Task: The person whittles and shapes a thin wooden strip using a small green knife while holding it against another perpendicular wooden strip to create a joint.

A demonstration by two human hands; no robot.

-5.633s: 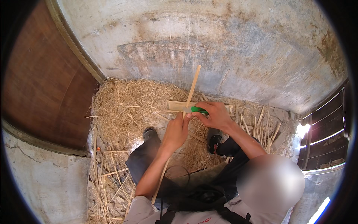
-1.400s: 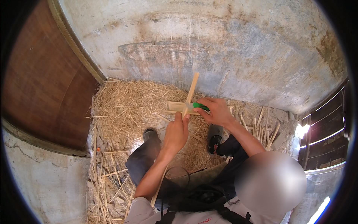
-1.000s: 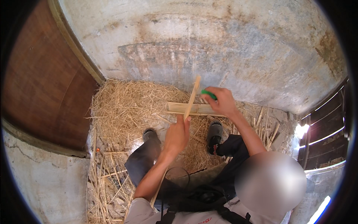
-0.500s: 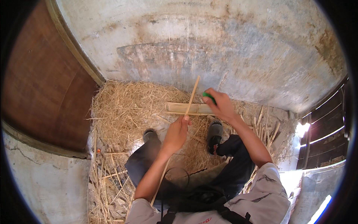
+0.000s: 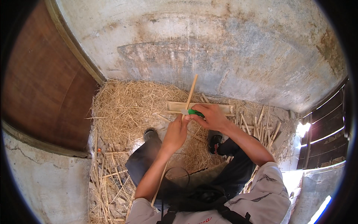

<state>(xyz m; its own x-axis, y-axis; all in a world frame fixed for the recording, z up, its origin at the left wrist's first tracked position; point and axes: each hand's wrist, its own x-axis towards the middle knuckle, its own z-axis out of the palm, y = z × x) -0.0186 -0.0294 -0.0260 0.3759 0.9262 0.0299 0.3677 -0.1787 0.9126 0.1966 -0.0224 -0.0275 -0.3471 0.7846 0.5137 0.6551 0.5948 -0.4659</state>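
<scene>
"Head view: which way does our bamboo strip (image 5: 192, 90) point?"

"Away from us, its far end toward the stained wall (image 5: 186, 52), leaning slightly right. Its long axis runs down through our left hand (image 5: 175, 134), and it seems to carry on beneath our left forearm (image 5: 151, 175)."

"And our grip?"

"Our left thumb and fingers pinch the strip. Our right hand (image 5: 214, 117) is wrapped round a green-handled knife (image 5: 195, 112), its blade lying crosswise at the strip and pointing left. Our hands sit side by side; we can't tell whether they touch."

"Anything container-like?"

"Just beyond our hands, a trough-shaped split bamboo section (image 5: 223, 108) lies left to right. We can't make out what its hollow holds. Loose straw (image 5: 126, 100) spreads to its left."
</scene>
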